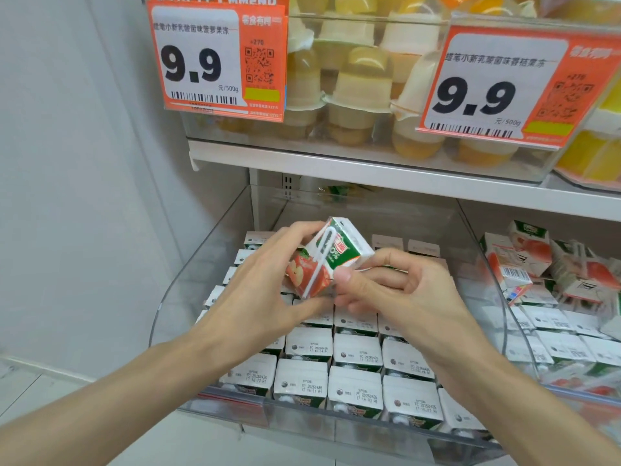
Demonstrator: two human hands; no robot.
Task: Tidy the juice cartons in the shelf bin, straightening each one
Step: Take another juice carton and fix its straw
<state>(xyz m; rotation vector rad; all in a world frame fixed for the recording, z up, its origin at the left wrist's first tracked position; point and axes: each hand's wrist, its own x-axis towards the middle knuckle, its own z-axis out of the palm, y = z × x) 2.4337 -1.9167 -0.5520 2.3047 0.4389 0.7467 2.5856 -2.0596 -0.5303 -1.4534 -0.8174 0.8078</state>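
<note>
Both hands hold one juice carton (331, 255) up over the middle of the clear bin (188, 280). The left hand (265, 280) wraps its fingers round the carton's far and left side. The right hand (396, 287) pinches the near corner, with its thumb on top and its curled fingers underneath. The carton is tilted, not standing straight, and it does not touch the cartons below it. It is green and white with a red apple picture at its low end, and a white straw (319, 260) is stuck along its face. Down inside the bin, many more cartons (356, 371) stand packed in neat rows, with their white tops and small printed dates facing up. Right of the bin sits another bin (571, 395), where some loose cartons (534, 250) lie jumbled on top of the rows. Above the bin runs a white shelf (336, 168) with see-through boxes full of yellow jelly cups (363, 85). Two orange price tags (218, 58) hang above the bin, each with a big 9.9. Left of the bin is a plain pale wall (67, 163).
</note>
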